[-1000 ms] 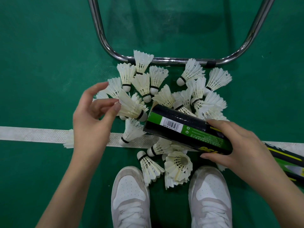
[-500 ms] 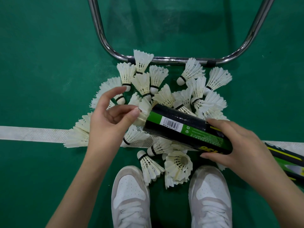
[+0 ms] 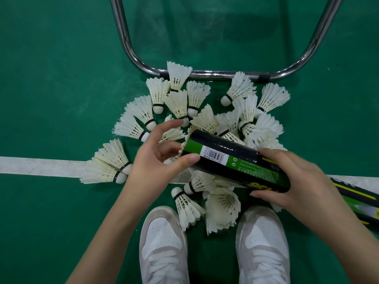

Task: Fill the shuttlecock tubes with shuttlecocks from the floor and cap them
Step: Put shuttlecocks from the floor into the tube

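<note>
Here the right hand [image 3: 287,181] grips the tube [image 3: 235,160] above the floor's white line [image 3: 41,167]; the left hand [image 3: 155,160] pinches a shuttlecock [image 3: 182,144] at its mouth. Shuttlecocks are light, with fragile feathers; best held by the cork.

open green floor [image 3: 51,78] left, shuttlecock pile [image 3: 205,119] crowding centre, chrome frame [image 3: 215,74] blocking behind, shoes [image 3: 164,242] near

badminton court, indoor | green sport floor [image 3: 51,78] | white court line [image 3: 41,167] across floor | feather shuttlecocks [image 3: 196,111] piled on line | chrome tube frame [image 3: 215,73] just beyond pile
</note>
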`<state>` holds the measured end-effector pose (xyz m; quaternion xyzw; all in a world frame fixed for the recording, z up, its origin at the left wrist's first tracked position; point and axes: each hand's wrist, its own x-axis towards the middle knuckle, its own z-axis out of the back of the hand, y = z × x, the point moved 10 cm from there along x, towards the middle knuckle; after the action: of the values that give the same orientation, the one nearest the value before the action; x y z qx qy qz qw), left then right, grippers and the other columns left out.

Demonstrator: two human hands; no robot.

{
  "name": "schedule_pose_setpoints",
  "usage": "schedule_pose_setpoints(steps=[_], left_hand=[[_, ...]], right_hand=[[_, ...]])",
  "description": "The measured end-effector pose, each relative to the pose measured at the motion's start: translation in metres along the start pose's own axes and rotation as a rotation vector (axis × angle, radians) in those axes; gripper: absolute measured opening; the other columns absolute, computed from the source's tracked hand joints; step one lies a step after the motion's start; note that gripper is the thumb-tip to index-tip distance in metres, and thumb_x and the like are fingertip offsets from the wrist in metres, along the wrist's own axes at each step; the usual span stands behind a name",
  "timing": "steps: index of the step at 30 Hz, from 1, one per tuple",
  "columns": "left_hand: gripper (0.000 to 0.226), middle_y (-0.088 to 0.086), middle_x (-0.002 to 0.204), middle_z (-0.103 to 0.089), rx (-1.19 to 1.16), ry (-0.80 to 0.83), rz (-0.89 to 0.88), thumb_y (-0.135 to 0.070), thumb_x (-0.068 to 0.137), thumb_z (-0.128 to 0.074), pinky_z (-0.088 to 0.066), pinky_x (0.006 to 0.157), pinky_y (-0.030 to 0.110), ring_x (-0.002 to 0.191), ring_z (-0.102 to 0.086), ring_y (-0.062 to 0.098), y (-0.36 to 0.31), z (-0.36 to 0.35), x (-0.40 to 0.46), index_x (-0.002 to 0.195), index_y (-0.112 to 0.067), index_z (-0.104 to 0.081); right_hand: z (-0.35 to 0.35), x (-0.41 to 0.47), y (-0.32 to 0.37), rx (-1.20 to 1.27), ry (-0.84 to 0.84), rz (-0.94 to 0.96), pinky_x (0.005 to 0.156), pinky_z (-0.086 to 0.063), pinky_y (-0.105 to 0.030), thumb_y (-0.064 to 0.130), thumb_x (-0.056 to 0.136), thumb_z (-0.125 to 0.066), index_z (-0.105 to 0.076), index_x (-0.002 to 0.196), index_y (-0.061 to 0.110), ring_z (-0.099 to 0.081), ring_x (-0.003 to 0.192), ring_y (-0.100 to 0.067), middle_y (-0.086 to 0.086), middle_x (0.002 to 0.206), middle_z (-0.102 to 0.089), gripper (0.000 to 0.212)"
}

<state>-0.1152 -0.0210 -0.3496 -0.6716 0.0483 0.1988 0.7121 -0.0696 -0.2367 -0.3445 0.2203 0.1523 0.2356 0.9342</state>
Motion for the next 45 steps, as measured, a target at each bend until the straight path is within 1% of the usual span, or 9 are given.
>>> schedule_pose_setpoints(steps=[5, 11, 18, 25, 30, 36, 39, 41, 45], left_hand=[[0.064, 0.023, 0.084, -0.063, 0.067, 0.032, -0.008, -0.035, 0.063, -0.082, -0.045, 0.098, 0.051, 0.093, -0.063, 0.032, 0.003, -0.005, 0.0, 0.117, -0.047, -0.052], [0.062, -0.002, 0.074, -0.07, 0.031, 0.064, 0.004, -0.021, 0.067, -0.073, -0.05, 0.084, 0.026, 0.081, -0.066, 0.012, 0.003, -0.007, 0.001, 0.122, -0.039, -0.05], [0.06, 0.003, 0.097, -0.075, -0.019, 0.126, -0.004, -0.019, 0.074, -0.065, -0.052, 0.089, 0.026, 0.096, -0.069, 0.015, 0.004, -0.016, -0.002, 0.127, -0.038, -0.044], [0.074, 0.004, 0.094, -0.072, 0.1, 0.107, -0.022, -0.033, 0.063, -0.076, -0.044, 0.101, 0.036, 0.098, -0.065, 0.016, 0.002, -0.014, -0.002, 0.128, -0.045, -0.043], [0.078, 0.01, 0.093, -0.073, 0.07, 0.108, -0.054, -0.024, 0.064, -0.075, -0.046, 0.1, 0.041, 0.097, -0.067, 0.02, 0.001, -0.015, -0.002, 0.126, -0.054, -0.037], [0.082, 0.0, 0.114, -0.069, 0.022, 0.17, -0.061, -0.015, 0.07, -0.071, -0.052, 0.09, 0.026, 0.102, -0.067, 0.015, 0.0, -0.017, -0.003, 0.135, -0.049, -0.034], [0.079, -0.017, 0.141, -0.045, 0.021, 0.204, -0.087, -0.013, 0.071, -0.067, -0.048, 0.087, 0.014, 0.109, -0.062, 0.004, -0.006, -0.023, -0.003, 0.134, -0.047, -0.033], [0.077, -0.026, 0.145, -0.032, 0.009, 0.224, -0.098, -0.012, 0.073, -0.065, -0.047, 0.087, 0.012, 0.112, -0.06, 0.002, -0.008, -0.027, -0.004, 0.133, -0.046, -0.032], [0.081, -0.011, 0.142, -0.047, 0.037, 0.19, -0.083, -0.013, 0.073, -0.068, -0.048, 0.091, 0.018, 0.106, -0.065, 0.009, -0.004, -0.022, -0.005, 0.135, -0.05, -0.031]], right_hand=[[-0.002, 0.0, -0.001, -0.019, 0.007, 0.001, 0.084, -0.048, -0.045, 0.052, 0.057, -0.073, -0.041, 0.123, 0.036, -0.058, 0.099, -0.026, 0.006, 0.114, -0.059, 0.075], [-0.001, -0.001, 0.001, -0.006, 0.0, 0.005, 0.085, -0.048, -0.046, 0.06, 0.059, -0.058, -0.042, 0.123, 0.034, -0.058, 0.1, -0.025, 0.005, 0.114, -0.059, 0.071], [0.001, -0.001, 0.002, -0.042, -0.019, 0.007, 0.085, -0.047, -0.043, 0.062, 0.06, -0.054, -0.043, 0.124, 0.032, -0.058, 0.1, -0.025, 0.005, 0.115, -0.06, 0.072], [-0.002, -0.002, -0.001, -0.015, 0.003, -0.002, 0.085, -0.047, -0.043, 0.065, 0.06, -0.051, -0.041, 0.124, 0.034, -0.058, 0.101, -0.024, 0.007, 0.116, -0.059, 0.072], [-0.002, -0.002, 0.001, -0.015, 0.001, 0.009, 0.085, -0.046, -0.043, 0.064, 0.06, -0.051, -0.041, 0.123, 0.034, -0.058, 0.101, -0.025, 0.007, 0.116, -0.059, 0.071], [-0.003, -0.002, 0.003, -0.018, -0.002, 0.018, 0.087, -0.046, -0.043, 0.065, 0.061, -0.05, -0.04, 0.125, 0.035, -0.058, 0.102, -0.024, 0.006, 0.117, -0.058, 0.071], [-0.003, -0.002, 0.004, -0.039, -0.011, 0.025, 0.087, -0.045, -0.043, 0.064, 0.061, -0.05, -0.041, 0.125, 0.033, -0.058, 0.102, -0.024, 0.005, 0.116, -0.059, 0.072], [-0.002, -0.002, 0.004, -0.039, -0.012, 0.024, 0.087, -0.045, -0.043, 0.064, 0.061, -0.051, -0.041, 0.125, 0.033, -0.058, 0.103, -0.024, 0.005, 0.117, -0.059, 0.072], [-0.002, -0.002, 0.004, -0.025, -0.009, 0.02, 0.088, -0.045, -0.043, 0.065, 0.061, -0.05, -0.04, 0.125, 0.035, -0.058, 0.103, -0.025, 0.006, 0.117, -0.058, 0.071]])
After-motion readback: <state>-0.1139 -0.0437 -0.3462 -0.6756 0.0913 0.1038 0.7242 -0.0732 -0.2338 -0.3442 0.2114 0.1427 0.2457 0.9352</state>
